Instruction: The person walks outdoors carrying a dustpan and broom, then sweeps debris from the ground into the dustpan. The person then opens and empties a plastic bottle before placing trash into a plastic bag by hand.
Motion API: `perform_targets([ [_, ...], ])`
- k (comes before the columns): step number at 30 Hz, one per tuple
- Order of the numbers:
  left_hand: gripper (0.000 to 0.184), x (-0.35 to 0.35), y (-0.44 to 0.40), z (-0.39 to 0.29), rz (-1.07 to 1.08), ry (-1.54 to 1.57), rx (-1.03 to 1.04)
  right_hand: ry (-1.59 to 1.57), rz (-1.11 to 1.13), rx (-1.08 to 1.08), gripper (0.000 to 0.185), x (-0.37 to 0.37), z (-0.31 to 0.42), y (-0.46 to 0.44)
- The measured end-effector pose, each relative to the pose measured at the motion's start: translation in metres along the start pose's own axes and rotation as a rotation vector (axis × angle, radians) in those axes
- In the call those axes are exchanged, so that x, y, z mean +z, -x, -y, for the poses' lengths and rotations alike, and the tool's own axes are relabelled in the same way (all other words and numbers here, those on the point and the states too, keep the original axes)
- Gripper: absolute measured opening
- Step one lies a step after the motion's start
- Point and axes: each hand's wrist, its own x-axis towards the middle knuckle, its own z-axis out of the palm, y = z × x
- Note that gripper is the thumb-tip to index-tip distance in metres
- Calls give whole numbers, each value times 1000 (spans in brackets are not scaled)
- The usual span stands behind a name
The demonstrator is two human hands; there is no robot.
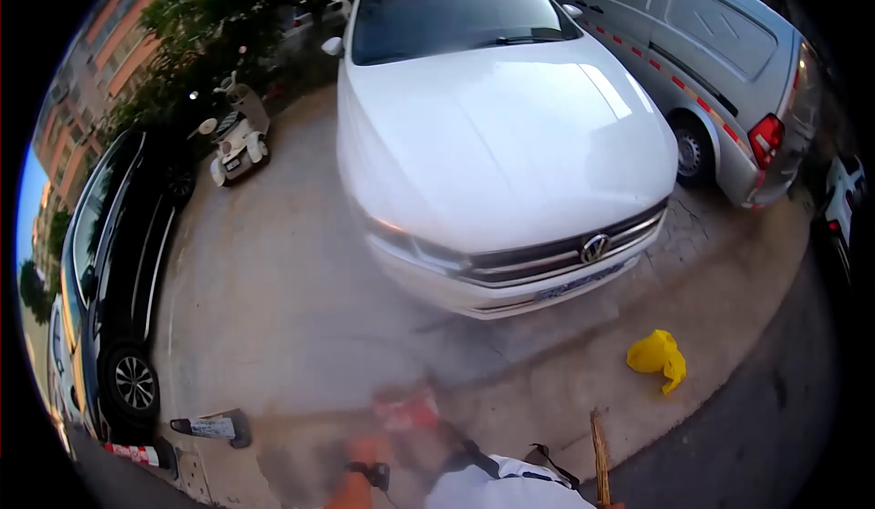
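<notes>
My left hand is smeared by motion at the bottom centre, just above a black watch on my wrist. Its fingers cannot be made out. Close beyond it is a blurred red and white thing, its kind unclear; I cannot tell whether the hand holds it. A rough wooden stick rises from the bottom edge, right of my white shirt. At the stick's lower end only a small brownish patch shows, perhaps part of my right hand, with no fingers visible.
A white car faces me ahead, with a grey van on its right. A black car stands at left, near a scooter. A yellow bag lies on the pavement. Two toppled posts lie lower left.
</notes>
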Motion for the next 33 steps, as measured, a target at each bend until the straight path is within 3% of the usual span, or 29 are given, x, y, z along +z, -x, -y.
perform_targets([
  [2,25,0,-4,-15,152,406,-197,-281,49,-16,31,-13,-56,-10],
  [5,27,-5,-14,-50,266,1009,-656,-226,13,-41,35,-60,-88,-6],
  [7,29,-8,-24,-76,319,1049,-709,-281,-7,-86,38,-78,-108,-15],
  [9,30,-15,-36,-106,365,1060,-711,-286,-65,-119,42,-115,-83,19],
  [12,33,-16,-54,-143,432,1070,-687,33,-615,-482,42,-119,-106,-1],
  [15,36,-9,-74,-169,488,1061,-657,9,-855,-489,40,-143,-90,-3],
  [17,39,-2,-89,-182,516,1031,-567,-236,-421,-142,38,-162,-83,-32],
  [18,39,5,-98,-175,495,937,-361,-355,-199,24,37,-169,-73,-48],
  [19,37,16,-116,-182,497,1082,-488,-475,-179,11,30,-174,-60,-62],
  [22,34,-23,-132,-257,535,1095,-589,-808,-112,-26,18,-201,-26,-97],
  [23,37,6,-178,-252,590,1113,-1172,-928,-87,-33,18,-216,-6,-104],
  [28,37,-6,-213,-302,660,1142,-1039,-1290,-16,-92,20,-298,67,-167],
  [33,35,-100,-234,-467,533,997,-985,-1361,-23,-120,22,-361,116,-265],
])
